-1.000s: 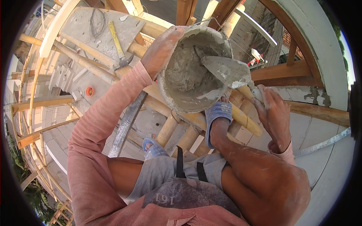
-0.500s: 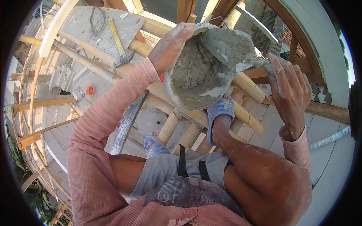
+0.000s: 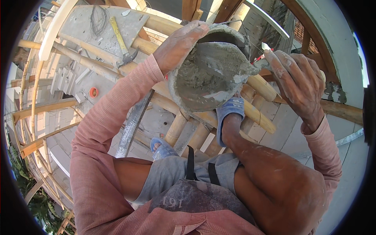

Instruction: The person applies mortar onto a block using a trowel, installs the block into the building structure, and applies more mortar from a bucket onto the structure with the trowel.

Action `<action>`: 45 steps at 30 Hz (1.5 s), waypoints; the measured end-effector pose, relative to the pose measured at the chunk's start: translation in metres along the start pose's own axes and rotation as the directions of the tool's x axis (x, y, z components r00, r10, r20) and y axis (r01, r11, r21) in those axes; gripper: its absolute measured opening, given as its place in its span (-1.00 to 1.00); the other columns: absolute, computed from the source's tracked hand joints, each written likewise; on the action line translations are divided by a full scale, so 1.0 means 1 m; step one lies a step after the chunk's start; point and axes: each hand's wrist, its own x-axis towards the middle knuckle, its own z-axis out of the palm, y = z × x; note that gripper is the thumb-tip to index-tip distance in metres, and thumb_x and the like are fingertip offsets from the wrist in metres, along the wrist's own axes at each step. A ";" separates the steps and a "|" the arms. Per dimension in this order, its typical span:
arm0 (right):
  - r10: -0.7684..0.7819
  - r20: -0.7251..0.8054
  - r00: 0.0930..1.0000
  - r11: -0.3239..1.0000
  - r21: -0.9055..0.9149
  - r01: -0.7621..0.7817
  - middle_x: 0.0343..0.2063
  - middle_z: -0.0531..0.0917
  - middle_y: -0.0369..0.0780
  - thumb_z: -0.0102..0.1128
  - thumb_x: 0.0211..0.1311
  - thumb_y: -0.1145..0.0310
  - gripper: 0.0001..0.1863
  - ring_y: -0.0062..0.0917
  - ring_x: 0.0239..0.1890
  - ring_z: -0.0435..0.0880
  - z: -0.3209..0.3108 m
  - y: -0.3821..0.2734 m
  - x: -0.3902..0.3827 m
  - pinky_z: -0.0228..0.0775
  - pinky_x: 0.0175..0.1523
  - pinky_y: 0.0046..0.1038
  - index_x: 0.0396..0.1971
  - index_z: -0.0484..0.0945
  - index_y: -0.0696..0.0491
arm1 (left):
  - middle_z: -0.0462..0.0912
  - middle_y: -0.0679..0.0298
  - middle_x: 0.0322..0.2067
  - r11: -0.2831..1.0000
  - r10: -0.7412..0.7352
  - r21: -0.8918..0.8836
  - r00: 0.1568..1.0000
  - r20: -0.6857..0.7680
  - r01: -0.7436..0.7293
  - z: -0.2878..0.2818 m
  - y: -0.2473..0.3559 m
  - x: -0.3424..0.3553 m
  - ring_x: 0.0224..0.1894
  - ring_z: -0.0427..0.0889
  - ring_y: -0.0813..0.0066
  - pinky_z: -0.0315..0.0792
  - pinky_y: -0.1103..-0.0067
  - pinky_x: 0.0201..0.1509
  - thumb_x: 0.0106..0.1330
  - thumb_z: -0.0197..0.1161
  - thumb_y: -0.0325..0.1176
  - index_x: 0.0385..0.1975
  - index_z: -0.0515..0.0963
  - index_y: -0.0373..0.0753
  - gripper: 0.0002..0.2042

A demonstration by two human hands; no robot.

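My left hand (image 3: 181,46) grips the rim of a round bucket (image 3: 181,102) caked with grey mortar, and tilts its mouth toward me. Wet mortar (image 3: 187,78) coats the inside. With my right hand (image 3: 297,78) I hold a trowel (image 3: 225,64) by its handle, fingers wrapped round it. The trowel's mortar-covered blade reaches into the bucket's mouth across the right side. Part of the mortar lies hidden behind the blade.
Bamboo poles (image 3: 180,127) form the scaffold under my blue slippers (image 3: 231,107). A yellow-handled hammer (image 3: 118,36) and coiled wire (image 3: 100,19) lie on a board at upper left. An orange ring-shaped thing (image 3: 93,92) sits lower down. A white-grey wall (image 3: 313,27) curves along the right.
The trowel blade has moved from the bucket's upper right rim down and left into its mouth. My right hand has turned and shifted slightly; the left keeps its grip.
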 end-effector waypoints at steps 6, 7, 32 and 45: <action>0.085 0.108 0.991 0.980 0.171 -0.102 -0.18 0.64 -0.33 0.28 0.08 0.37 -0.42 -0.44 -0.15 0.60 0.006 -0.019 -0.011 0.48 -0.09 -0.37 0.20 0.58 -0.06 | 0.43 0.04 0.22 0.903 0.289 0.305 0.953 0.093 -0.304 -0.019 -0.014 -0.009 0.21 0.49 0.09 0.37 0.39 0.35 0.31 0.34 -0.36 0.46 0.16 -0.16 -0.28; 0.125 0.177 0.976 0.977 0.150 -0.153 -0.20 0.62 -0.31 0.28 0.08 0.38 -0.43 -0.44 -0.15 0.60 0.007 -0.019 -0.013 0.48 -0.08 -0.37 0.20 0.57 -0.05 | 0.42 0.04 0.23 0.891 0.323 0.304 0.941 0.098 -0.337 -0.019 -0.015 -0.010 0.21 0.49 0.07 0.36 0.38 0.36 0.29 0.35 -0.35 0.46 0.16 -0.16 -0.26; 0.445 0.425 0.789 0.426 0.674 -0.603 -0.24 0.71 -0.12 0.46 0.19 0.24 -0.49 -0.30 -0.23 0.69 0.058 -0.116 -0.062 0.51 -0.01 -0.30 0.07 0.61 0.18 | 0.58 0.15 0.02 0.993 0.039 0.120 0.984 -0.172 -0.018 0.016 0.005 0.007 0.09 0.52 0.32 0.29 0.52 0.30 0.60 -0.14 -0.03 0.17 0.46 -0.31 -0.53; 0.652 0.697 0.299 -0.211 0.545 -0.812 -0.21 0.60 -0.24 0.42 0.27 0.23 -0.50 -0.61 -0.21 0.54 0.000 -0.091 -0.108 0.43 -0.10 -0.53 0.07 0.56 0.26 | 0.55 0.26 0.04 0.837 -0.265 -0.509 0.963 -0.053 0.203 0.001 0.000 0.009 0.12 0.49 0.51 0.34 0.57 0.28 0.63 -0.13 -0.12 0.17 0.46 -0.30 -0.59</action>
